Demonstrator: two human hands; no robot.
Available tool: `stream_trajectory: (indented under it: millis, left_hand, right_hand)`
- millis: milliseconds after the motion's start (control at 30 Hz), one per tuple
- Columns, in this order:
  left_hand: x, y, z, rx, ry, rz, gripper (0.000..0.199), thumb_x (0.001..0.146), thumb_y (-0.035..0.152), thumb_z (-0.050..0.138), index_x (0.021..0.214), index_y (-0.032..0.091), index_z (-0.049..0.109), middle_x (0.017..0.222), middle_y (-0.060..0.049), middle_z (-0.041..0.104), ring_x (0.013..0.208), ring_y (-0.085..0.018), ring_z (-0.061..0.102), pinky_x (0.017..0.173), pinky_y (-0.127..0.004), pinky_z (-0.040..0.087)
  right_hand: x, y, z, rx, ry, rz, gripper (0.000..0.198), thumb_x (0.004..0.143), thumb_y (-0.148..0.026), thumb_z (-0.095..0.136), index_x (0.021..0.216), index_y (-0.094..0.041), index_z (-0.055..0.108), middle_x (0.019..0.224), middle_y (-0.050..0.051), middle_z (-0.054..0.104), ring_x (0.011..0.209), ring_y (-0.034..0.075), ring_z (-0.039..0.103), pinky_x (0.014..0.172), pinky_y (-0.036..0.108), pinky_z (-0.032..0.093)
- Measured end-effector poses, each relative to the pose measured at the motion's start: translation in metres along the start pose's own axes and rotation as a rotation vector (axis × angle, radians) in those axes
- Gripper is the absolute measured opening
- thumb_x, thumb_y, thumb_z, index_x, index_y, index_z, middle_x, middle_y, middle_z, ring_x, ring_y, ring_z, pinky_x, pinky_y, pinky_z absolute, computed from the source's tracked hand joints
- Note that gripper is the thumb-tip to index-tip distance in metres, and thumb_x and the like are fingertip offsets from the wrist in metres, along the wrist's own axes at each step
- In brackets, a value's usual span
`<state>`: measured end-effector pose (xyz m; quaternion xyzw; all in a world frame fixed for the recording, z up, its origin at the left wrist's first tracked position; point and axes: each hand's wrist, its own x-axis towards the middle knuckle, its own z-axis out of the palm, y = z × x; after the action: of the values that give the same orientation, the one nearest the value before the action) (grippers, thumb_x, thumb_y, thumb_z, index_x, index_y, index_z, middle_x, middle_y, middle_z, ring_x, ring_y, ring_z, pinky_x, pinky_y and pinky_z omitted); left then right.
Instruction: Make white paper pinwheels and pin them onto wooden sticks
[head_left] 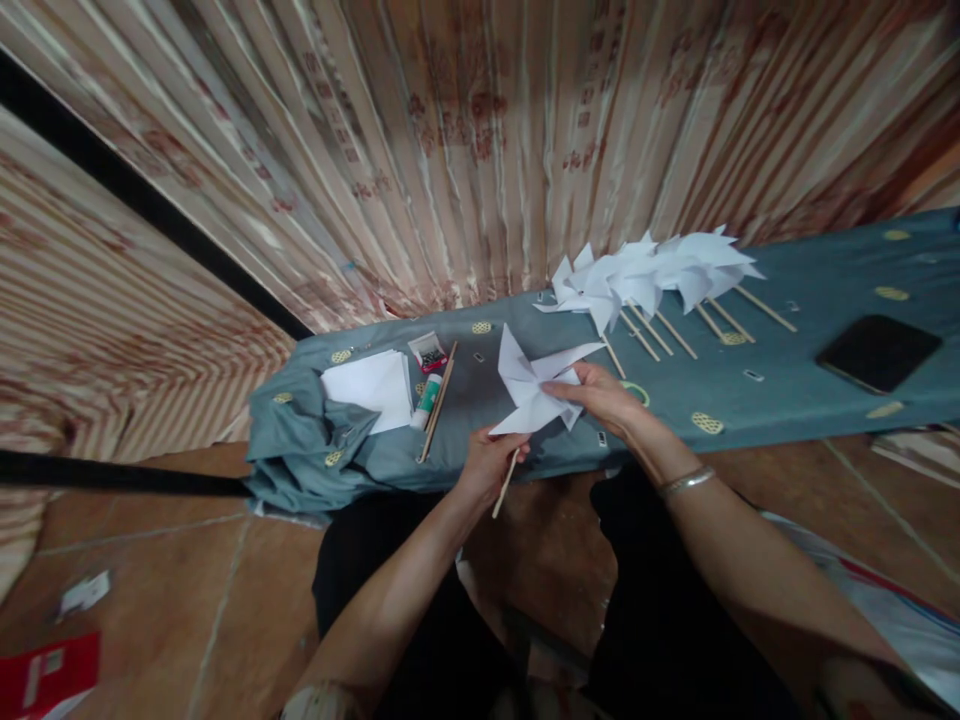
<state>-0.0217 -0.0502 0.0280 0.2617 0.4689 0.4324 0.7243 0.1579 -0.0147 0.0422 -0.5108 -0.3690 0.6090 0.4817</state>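
A white paper pinwheel [529, 385] is held up in front of me, over the near edge of the cloth-covered surface. Below it, my left hand [491, 465] is closed round its thin wooden stick [505, 487], whose lower end sticks out under the fingers. My right hand [604, 398] pinches the pinwheel at its right side, the thumb or a finger reaching toward the centre. Paper and fingers hide the join between stick and blades. Left of the pinwheel lie loose wooden sticks [440, 400], a green-and-white glue stick [427, 400] and a small red-and-white box of dark pins [427, 350].
A stack of white paper [371, 388] lies at the left, partly under a cloth fold. Several pinwheels [660, 275] on sticks overlap at the back right. A dark phone [877, 353] and a greenish tape roll [636, 393] rest on the blue-grey cloth [795, 400]. A curtain [480, 150] hangs behind.
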Motion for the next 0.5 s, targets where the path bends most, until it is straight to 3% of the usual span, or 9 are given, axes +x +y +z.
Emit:
stream_trajectory:
  millis: [167, 500]
  left_hand:
    - [-0.01, -0.004, -0.006, -0.046, 0.067, 0.002, 0.027, 0.043, 0.016, 0.086, 0.065, 0.011, 0.073, 0.052, 0.0, 0.064, 0.047, -0.007, 0.051, 0.046, -0.018, 0.035]
    - [-0.029, -0.021, -0.012, -0.214, 0.148, -0.029, 0.018, 0.053, 0.01, 0.082, 0.068, 0.011, 0.072, 0.051, 0.003, 0.061, 0.046, -0.005, 0.049, 0.05, -0.017, 0.038]
  right_hand:
    - [0.008, -0.004, 0.007, -0.098, -0.096, 0.061, 0.043, 0.042, -0.035, 0.094, 0.076, -0.017, 0.074, 0.074, 0.002, 0.077, 0.068, 0.017, 0.068, 0.072, 0.029, 0.055]
    - [0.029, -0.011, 0.023, -0.525, -0.215, 0.169, 0.034, 0.054, -0.032, 0.088, 0.08, -0.018, 0.071, 0.082, 0.004, 0.076, 0.073, 0.019, 0.067, 0.068, 0.027, 0.053]
